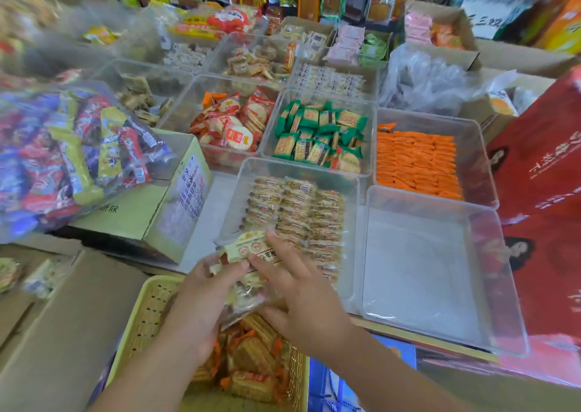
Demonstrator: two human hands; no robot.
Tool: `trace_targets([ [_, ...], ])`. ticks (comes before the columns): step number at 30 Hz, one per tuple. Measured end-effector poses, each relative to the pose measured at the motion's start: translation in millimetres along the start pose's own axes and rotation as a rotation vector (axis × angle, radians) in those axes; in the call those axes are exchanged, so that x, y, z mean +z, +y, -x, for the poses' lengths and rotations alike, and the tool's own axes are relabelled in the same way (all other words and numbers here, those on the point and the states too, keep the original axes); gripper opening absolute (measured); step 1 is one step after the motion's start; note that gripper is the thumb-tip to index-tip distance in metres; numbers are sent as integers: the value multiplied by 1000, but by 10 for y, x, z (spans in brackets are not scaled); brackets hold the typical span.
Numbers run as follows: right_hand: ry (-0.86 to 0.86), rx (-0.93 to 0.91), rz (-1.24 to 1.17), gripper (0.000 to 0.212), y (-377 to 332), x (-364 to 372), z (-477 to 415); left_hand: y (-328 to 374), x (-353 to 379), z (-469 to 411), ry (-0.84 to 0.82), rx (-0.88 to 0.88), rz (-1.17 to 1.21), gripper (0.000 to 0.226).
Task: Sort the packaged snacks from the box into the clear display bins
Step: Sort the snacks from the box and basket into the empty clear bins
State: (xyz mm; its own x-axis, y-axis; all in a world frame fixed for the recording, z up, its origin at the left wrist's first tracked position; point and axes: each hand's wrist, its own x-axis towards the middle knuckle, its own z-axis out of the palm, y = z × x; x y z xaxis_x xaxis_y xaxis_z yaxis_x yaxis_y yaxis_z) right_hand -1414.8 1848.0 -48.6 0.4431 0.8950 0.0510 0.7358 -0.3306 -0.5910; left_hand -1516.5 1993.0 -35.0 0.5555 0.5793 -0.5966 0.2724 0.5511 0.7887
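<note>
A clear plastic bag of small wrapped biscuits (243, 265) with a cream label hangs over the near edge of a clear bin (352, 191) that holds neat rows of the same biscuits. My left hand (204, 298) grips the bag from the left, thumb on top. My right hand (301, 289) holds its right side, fingers spread over the label and thumb underneath. Below both hands stands a yellow basket (144, 320) with orange-trimmed cracker packets (251, 358).
An empty clear bin (503, 286) sits right of the biscuit bin. Behind are bins of orange packets (415, 163), green packets (323, 134) and red rice crackers (232, 125). A pale green carton (157, 210) and bagged candy (72, 150) lie left; red boxes (540, 172) stand right.
</note>
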Motion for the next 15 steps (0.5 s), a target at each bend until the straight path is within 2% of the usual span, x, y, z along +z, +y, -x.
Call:
trace_targets([
  [3,-38,-9,13,75,-115,9,134,-30,-131,180,-35,6,-34,65],
  [4,-54,-9,4,74,-148,22,173,-39,-183,220,-53,-4,-35,68],
  [9,-21,42,-16,60,-336,140,268,-87,-547,181,-124,-122,0,55],
  [13,26,146,-79,48,-508,285,225,-25,-859,-11,-72,-134,16,61],
  [15,82,224,-104,43,-572,342,131,33,-1037,-95,-42,-108,53,55],
])
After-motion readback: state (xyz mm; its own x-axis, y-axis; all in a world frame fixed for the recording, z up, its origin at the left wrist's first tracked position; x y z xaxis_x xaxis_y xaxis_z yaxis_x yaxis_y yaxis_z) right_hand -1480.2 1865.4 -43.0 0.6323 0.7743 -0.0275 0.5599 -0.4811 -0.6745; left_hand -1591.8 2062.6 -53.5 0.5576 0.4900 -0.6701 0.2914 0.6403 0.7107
